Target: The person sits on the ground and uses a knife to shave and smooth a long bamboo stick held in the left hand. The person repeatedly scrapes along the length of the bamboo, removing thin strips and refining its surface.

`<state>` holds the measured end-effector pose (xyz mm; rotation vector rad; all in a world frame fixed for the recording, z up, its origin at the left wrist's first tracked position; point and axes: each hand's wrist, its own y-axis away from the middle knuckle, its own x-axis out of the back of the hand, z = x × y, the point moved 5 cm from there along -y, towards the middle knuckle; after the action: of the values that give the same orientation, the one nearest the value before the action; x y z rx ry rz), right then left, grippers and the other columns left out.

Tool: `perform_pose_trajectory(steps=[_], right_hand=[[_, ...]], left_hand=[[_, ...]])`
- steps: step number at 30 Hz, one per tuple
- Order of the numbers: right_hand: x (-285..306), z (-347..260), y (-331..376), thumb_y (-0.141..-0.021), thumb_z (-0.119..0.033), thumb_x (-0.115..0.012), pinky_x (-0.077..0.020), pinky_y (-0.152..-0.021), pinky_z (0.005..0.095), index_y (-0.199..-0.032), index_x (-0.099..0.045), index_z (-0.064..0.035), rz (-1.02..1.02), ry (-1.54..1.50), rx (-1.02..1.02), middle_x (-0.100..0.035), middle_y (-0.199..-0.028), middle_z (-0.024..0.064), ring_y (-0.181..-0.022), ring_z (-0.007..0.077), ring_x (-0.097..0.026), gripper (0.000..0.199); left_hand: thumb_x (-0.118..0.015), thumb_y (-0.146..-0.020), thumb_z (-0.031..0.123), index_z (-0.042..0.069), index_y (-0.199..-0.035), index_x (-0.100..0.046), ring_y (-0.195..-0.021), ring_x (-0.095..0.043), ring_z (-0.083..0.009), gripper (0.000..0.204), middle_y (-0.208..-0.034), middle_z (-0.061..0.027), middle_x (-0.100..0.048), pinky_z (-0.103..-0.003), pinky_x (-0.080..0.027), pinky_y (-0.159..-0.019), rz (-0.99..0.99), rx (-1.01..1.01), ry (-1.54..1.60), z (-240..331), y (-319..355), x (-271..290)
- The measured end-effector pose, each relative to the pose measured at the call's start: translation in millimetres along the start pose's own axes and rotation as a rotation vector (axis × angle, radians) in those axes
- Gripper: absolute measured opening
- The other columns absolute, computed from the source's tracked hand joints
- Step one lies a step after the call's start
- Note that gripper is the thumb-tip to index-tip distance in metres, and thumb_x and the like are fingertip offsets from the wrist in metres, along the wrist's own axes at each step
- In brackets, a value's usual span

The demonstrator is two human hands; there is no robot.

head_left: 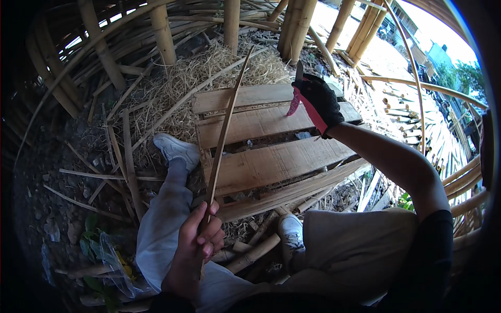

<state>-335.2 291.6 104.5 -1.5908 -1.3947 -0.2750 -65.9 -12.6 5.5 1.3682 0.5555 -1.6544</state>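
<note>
My left hand (194,237), bare, is closed around the lower part of a long thin bamboo strip (227,117). The strip slants up and away, crossing above the left side of a slatted wooden platform (276,164). Over the platform's far right part, my right hand (318,99) wears a black and pink glove. Its fingers are wrapped around a knife (299,72), whose short blade points upward and stands apart from the strip. The glove hides most of the knife's handle.
Fibrous shavings (203,73) heap up behind the platform among upright bamboo poles (231,26). Loose strips (128,156) lie on the left ground. Cut bamboo poles (399,107) are spread at the right. A clear plastic bag (112,261) lies low on the left.
</note>
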Motion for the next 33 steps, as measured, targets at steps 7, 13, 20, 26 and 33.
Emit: perform_pose_trajectory(steps=[7,13,20,26,33], right_hand=[[3.8,-10.1,21.7,-0.099,-0.032,-0.059,-0.0523,-0.093,0.0409,-0.118,-0.074,-0.0206,-0.041,0.126,0.001,-0.068,-0.118,0.0155,-0.108,0.0343,-0.066,0.027],[6.0,2.0,13.8,-0.100,-0.041,-0.056,-0.0515,-0.087,0.0439,-0.111,-0.074,-0.0146,-0.063,0.145,-0.114,-0.069,-0.110,0.0179,-0.101,0.0363,-0.066,0.034],[4.9,3.6,13.8,-0.102,-0.047,-0.048,-0.0513,-0.086,0.0439,-0.107,-0.073,-0.0103,-0.121,0.235,-0.036,-0.069,-0.102,0.0187,-0.097,0.0368,-0.066,0.044],[-4.2,-0.2,15.9,-0.103,-0.045,-0.047,-0.0515,-0.086,0.0435,-0.109,-0.072,-0.0104,-0.186,0.236,0.039,-0.070,-0.101,0.0181,-0.098,0.0357,-0.067,0.043],[-11.6,7.8,18.7,-0.101,-0.057,-0.046,-0.0506,-0.086,0.0412,-0.105,-0.074,-0.0103,-0.239,0.151,-0.230,-0.071,-0.102,0.0185,-0.098,0.0350,-0.067,0.054]], left_hand=[[-0.028,-0.112,0.036,0.012,-0.109,-0.044,-0.033,-0.044,-0.0104,0.029,-0.048,0.0054,-0.037,-0.026,-0.031,-0.032,0.027,-0.008,-0.055,1.6,2.1,1.6],[-0.029,-0.112,0.038,0.013,-0.107,-0.044,-0.032,-0.042,-0.0092,0.030,-0.048,0.0061,-0.036,-0.025,-0.031,-0.032,0.054,-0.003,-0.113,1.5,2.0,-0.3],[-0.029,-0.112,0.035,0.012,-0.109,-0.045,-0.031,-0.042,-0.0105,0.028,-0.047,0.0053,-0.038,-0.026,-0.029,-0.031,0.060,-0.011,-0.074,0.9,1.6,-1.9],[-0.029,-0.112,0.035,0.012,-0.110,-0.045,-0.032,-0.043,-0.0107,0.028,-0.047,0.0053,-0.039,-0.026,-0.030,-0.031,0.054,-0.010,-0.068,0.7,2.6,-0.6],[-0.029,-0.112,0.039,0.013,-0.106,-0.043,-0.033,-0.042,-0.0083,0.030,-0.049,0.0068,-0.035,-0.025,-0.033,-0.032,0.044,-0.001,-0.135,1.5,2.9,-2.6]])
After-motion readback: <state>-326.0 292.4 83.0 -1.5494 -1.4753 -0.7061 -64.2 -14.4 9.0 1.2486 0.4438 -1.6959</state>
